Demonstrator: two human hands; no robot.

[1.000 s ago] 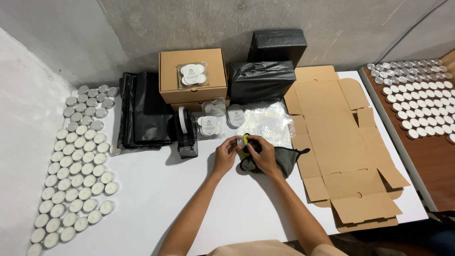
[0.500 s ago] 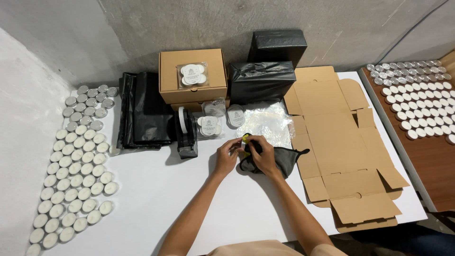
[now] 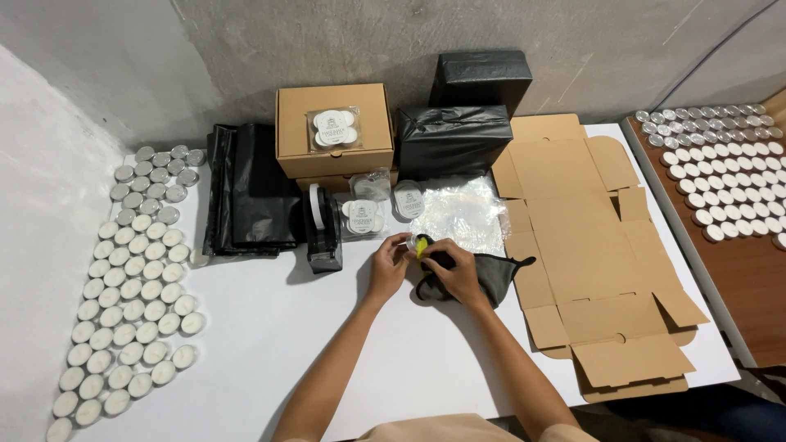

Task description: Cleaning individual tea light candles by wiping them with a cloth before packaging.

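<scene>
My left hand (image 3: 388, 264) and my right hand (image 3: 455, 268) meet over the middle of the white table (image 3: 270, 352). Between their fingertips is a small yellow-green object (image 3: 422, 243); its kind is too small to tell. My left hand pinches it from the left. My right hand also grips the mouth of a dark grey cloth pouch (image 3: 491, 274) that lies on the table under it. A crinkled clear plastic sheet (image 3: 463, 213) lies just behind the hands.
Several tealight candles (image 3: 123, 286) in rows cover the left side. A tape dispenser (image 3: 321, 229), black bags (image 3: 250, 192), a closed cardboard box (image 3: 332, 131) and black-wrapped parcels (image 3: 450, 139) stand behind. A flat unfolded carton (image 3: 589, 245) lies right; more candles (image 3: 720, 180) on a brown table.
The hands have stayed in the same spot over the pouch. The fingers have shifted slightly around the yellow-green object.
</scene>
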